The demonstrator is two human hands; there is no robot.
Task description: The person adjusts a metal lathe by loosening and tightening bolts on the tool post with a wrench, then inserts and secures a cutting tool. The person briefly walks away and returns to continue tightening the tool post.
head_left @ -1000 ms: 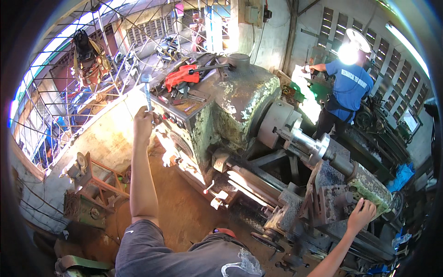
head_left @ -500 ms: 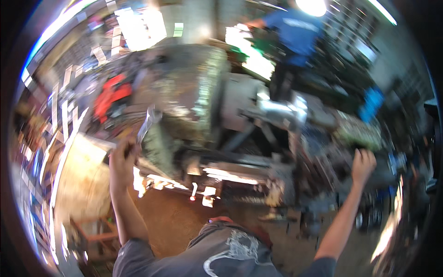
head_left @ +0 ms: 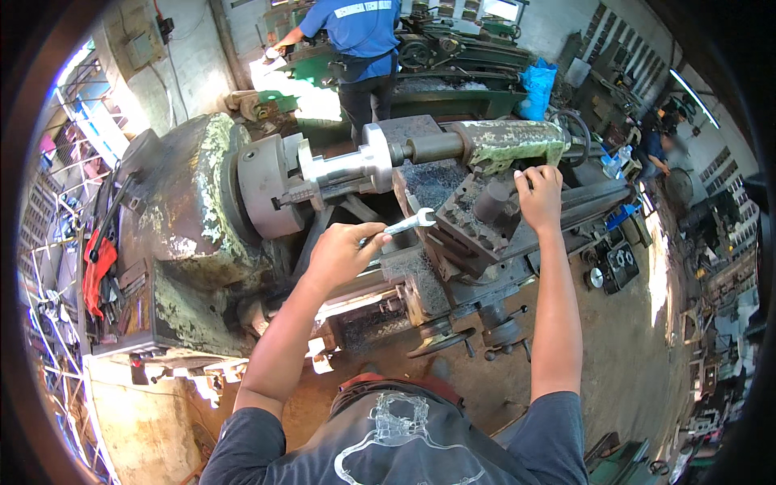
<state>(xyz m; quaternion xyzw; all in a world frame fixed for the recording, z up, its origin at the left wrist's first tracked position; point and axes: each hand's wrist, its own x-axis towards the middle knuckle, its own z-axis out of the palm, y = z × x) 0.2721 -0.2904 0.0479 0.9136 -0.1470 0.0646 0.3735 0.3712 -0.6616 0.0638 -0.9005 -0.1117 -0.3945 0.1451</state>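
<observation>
My left hand (head_left: 343, 257) is closed around an open-end wrench (head_left: 411, 221), its jaw pointing right toward the lathe's tool post (head_left: 491, 200). On the far side of the tool post, my right hand (head_left: 540, 192) has curled fingers just below the tailstock (head_left: 517, 144); whatever they grip is hidden. Beyond the wrench, a shiny flanged metal workpiece (head_left: 343, 166) sits between the grey chuck (head_left: 263, 186) and the tailstock's centre. Metal chips (head_left: 436, 179) cover the carriage around the tool post.
The lathe's headstock (head_left: 182, 194) fills the left, with a red cloth (head_left: 99, 275) at its edge. Handwheels (head_left: 440, 341) stick out in front. A person in a blue shirt (head_left: 352, 32) stands behind the machine; another person (head_left: 653, 153) is at far right. A blue bag (head_left: 537, 90) hangs behind.
The view has swung and sharpened from a blur. Both hands have come closer together over the carriage, the left one still with the wrench, the right one now beside the tool post.
</observation>
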